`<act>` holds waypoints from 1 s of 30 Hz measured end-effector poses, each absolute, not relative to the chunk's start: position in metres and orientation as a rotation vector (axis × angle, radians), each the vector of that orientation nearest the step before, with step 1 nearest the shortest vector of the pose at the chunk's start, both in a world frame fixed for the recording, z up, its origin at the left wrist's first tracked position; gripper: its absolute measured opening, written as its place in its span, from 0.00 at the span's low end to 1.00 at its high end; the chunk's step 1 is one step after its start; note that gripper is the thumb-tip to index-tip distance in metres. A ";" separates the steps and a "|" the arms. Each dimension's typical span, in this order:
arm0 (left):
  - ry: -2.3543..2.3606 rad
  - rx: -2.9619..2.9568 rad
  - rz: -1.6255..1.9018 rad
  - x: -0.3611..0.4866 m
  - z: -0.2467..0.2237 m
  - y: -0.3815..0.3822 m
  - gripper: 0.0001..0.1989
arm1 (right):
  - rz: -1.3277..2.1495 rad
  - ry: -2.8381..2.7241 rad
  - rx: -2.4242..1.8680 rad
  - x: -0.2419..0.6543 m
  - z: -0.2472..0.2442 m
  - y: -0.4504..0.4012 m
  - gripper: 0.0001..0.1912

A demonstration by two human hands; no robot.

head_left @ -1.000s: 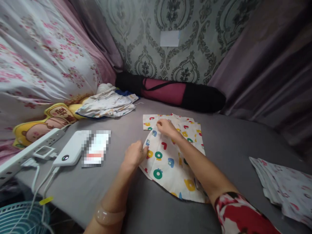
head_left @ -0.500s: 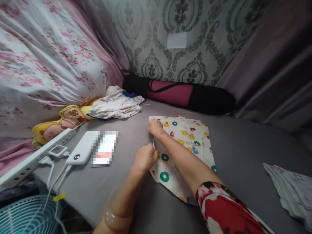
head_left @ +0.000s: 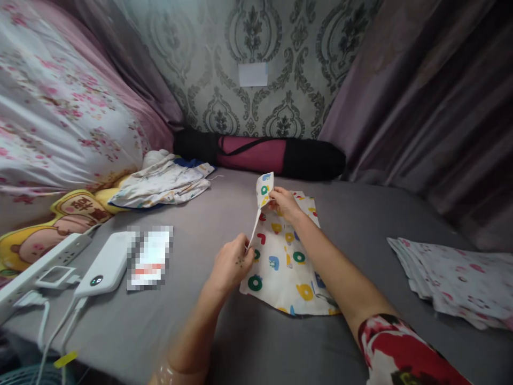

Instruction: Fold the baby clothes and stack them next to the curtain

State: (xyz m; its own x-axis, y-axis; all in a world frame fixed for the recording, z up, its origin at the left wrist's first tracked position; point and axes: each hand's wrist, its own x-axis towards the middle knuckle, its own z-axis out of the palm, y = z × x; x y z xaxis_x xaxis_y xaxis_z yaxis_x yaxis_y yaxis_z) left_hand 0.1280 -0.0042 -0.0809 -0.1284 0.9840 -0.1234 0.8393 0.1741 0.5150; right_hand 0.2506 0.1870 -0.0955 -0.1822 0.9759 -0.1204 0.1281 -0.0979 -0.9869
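A white cloth (head_left: 273,278) printed with green, yellow, red and blue figures lies on the grey sheet (head_left: 180,321). My left hand (head_left: 234,263) pinches its left edge, which is pulled up taut. Further up that same edge, my right hand (head_left: 285,203) grips the cloth near its far left corner, and a flap stands raised beyond the fingers. My right forearm passes over the cloth and covers part of it.
On the left are a phone (head_left: 151,259), a white power bank (head_left: 108,262), a power strip (head_left: 44,272) and a yellow cushion (head_left: 32,240). Crumpled clothing (head_left: 160,182) and a long black-and-maroon bag (head_left: 256,154) lie behind. Folded floral fabric (head_left: 460,278) is at right.
My right hand has lifted the far left corner, and a flap now stands up. My left hand still grips the left edge. The view has turned right.
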 end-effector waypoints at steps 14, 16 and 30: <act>1.770 1.813 0.559 0.158 -0.116 -0.002 0.10 | 1.310 -1.299 -1.492 0.319 -0.129 0.169 0.27; 1.769 1.778 0.568 0.159 -0.115 -0.001 0.14 | 1.239 -1.348 -1.585 0.325 -0.132 0.169 0.26; 1.547 2.204 0.449 0.151 -0.119 -0.002 0.25 | 0.155 -2.492 -1.481 0.285 -0.136 0.187 0.28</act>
